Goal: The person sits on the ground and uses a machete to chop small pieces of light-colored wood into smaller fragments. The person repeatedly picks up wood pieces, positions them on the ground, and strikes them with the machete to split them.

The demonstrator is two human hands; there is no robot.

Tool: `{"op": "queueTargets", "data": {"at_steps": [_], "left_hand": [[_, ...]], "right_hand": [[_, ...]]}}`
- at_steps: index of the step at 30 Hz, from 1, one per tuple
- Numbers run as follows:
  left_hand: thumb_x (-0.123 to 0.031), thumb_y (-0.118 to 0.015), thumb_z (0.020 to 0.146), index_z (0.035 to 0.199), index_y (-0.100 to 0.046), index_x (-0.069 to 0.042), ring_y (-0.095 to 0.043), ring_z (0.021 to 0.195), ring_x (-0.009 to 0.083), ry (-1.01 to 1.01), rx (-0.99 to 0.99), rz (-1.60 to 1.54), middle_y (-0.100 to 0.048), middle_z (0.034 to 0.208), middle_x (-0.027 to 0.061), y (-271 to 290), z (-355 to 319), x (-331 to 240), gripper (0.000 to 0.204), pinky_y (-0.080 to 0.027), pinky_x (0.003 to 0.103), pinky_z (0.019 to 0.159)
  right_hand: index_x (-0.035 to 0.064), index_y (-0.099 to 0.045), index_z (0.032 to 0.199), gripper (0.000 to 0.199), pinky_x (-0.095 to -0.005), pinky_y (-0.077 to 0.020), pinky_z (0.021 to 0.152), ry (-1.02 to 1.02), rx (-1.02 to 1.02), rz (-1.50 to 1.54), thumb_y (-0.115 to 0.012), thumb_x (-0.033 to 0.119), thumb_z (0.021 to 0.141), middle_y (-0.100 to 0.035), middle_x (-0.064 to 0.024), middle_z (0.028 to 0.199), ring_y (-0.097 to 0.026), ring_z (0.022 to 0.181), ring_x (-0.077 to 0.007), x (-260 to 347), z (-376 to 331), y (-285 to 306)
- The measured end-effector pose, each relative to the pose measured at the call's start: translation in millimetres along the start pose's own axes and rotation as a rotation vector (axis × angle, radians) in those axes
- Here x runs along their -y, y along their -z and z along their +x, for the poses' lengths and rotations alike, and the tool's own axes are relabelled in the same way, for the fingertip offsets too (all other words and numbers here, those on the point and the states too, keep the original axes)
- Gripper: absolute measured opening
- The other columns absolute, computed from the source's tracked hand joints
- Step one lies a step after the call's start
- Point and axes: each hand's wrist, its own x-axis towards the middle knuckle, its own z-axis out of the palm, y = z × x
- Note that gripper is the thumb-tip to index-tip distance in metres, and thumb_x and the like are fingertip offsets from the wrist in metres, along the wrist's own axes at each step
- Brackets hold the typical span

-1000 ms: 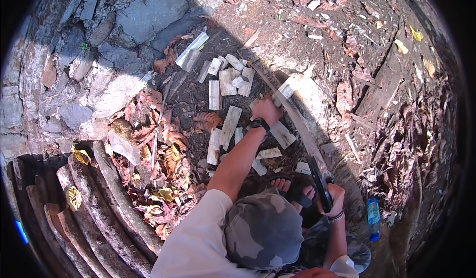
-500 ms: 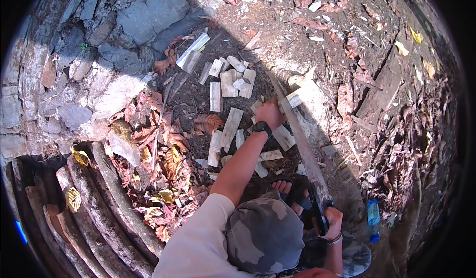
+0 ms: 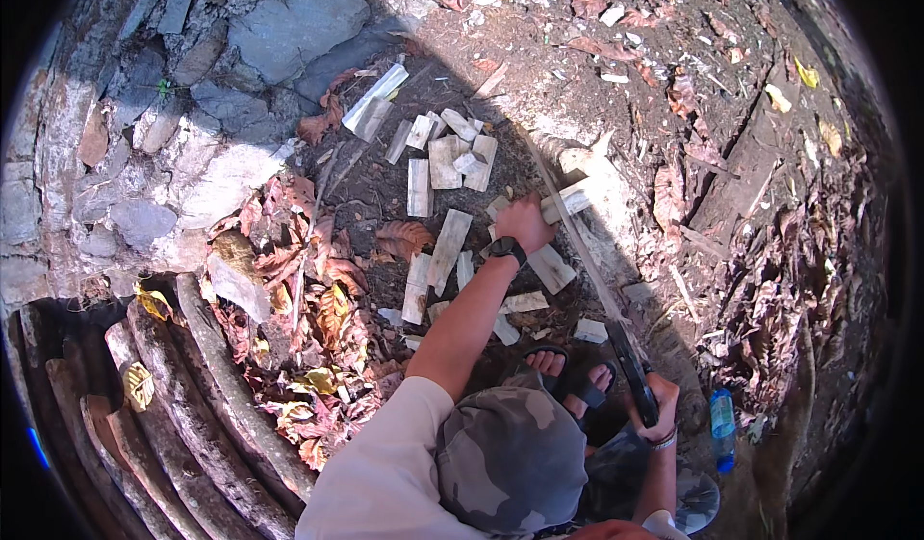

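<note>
While the left hand point(image 3: 525, 222) is closed over the near end of a stick point(image 3: 577, 197), its fingertips hidden, the right hand point(image 3: 656, 410) is wrapped round the black handle point(image 3: 631, 372) of a saw point(image 3: 607, 305). The stick pokes out to the right of the left hand, at the shadow's edge, and the blade crosses it just beside the knuckles; how deep it sits cannot be told. A watch point(image 3: 508, 248) circles the left wrist. Short blocks point(image 3: 445, 160) lie clustered beyond the left hand, some touching, one on top of others, and more are strewn near the sandals point(image 3: 589, 386). A blue bottle point(image 3: 723, 429) lies right of the right hand. Dry leaves point(image 3: 332, 314) separate the blocks from dark logs point(image 3: 226, 386) at lower left.
</note>
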Motion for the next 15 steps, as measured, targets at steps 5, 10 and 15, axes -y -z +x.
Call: {"op": "queueTargets", "data": {"at_steps": [5, 10, 15], "left_hand": [[-0.036, -0.077, 0.073, 0.104, -0.063, -0.003, -0.071, 0.086, 0.0384, 0.023, -0.057, 0.003, -0.073, 0.092, 0.0199, 0.1, 1.8, 4.3, 0.046, -0.057, 0.048, 0.077], [-0.031, -0.080, 0.070, 0.102, -0.062, -0.002, -0.071, 0.086, 0.0381, -0.026, -0.009, 0.008, -0.072, 0.094, 0.0205, 0.9, 4.0, 3.9, 0.046, -0.058, 0.047, 0.077], [-0.031, -0.080, 0.071, 0.105, -0.062, -0.002, -0.072, 0.084, 0.0378, 0.046, -0.024, -0.007, -0.073, 0.089, 0.0215, -2.3, 3.8, 2.9, 0.047, -0.059, 0.047, 0.076]], "right_hand": [[0.0047, -0.050, 0.067, 0.025, -0.0373, -0.0377, 0.050, -0.045, 0.022, 0.001, -0.073, 0.015, 0.068, -0.045, -0.0120, 0.058, -0.048, 0.050, -0.0303, 2.8, -32.1, -10.8], [0.0055, -0.051, 0.068, 0.022, -0.0366, -0.0377, 0.050, -0.027, 0.037, 0.025, -0.072, 0.014, 0.067, -0.045, -0.0107, 0.058, -0.046, 0.049, -0.0291, 11.3, -27.7, -0.6], [0.0059, -0.052, 0.067, 0.021, -0.0385, -0.0369, 0.049, 0.031, 0.006, 0.006, -0.072, 0.012, 0.067, -0.045, -0.0109, 0.058, -0.049, 0.049, -0.0322, 27.9, 36.4, -15.3]]}}
